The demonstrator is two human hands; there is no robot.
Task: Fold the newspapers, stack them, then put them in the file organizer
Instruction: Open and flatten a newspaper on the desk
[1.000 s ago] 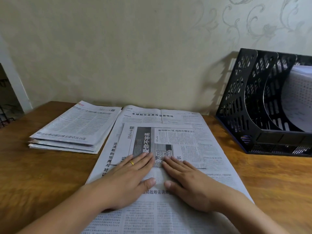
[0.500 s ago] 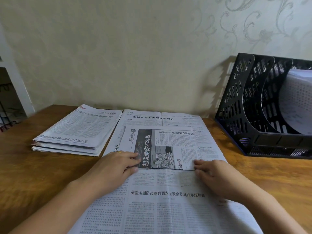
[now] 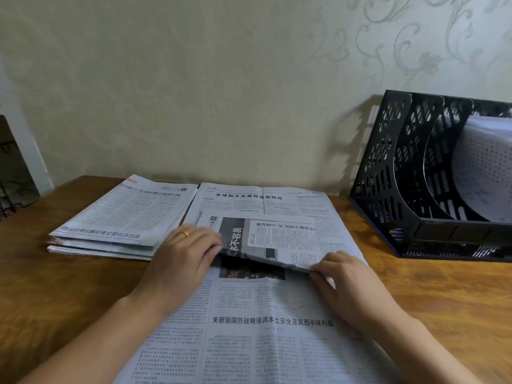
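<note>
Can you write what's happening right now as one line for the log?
step: lifting folded newspaper | left hand: grips left edge | right hand: grips near corner | stack: left | organizer: right

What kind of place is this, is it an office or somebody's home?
Probably a home desk or study corner: a wooden table against patterned wallpaper, with a black file organizer and a stack of folded newspapers. It could be a small office.
</note>
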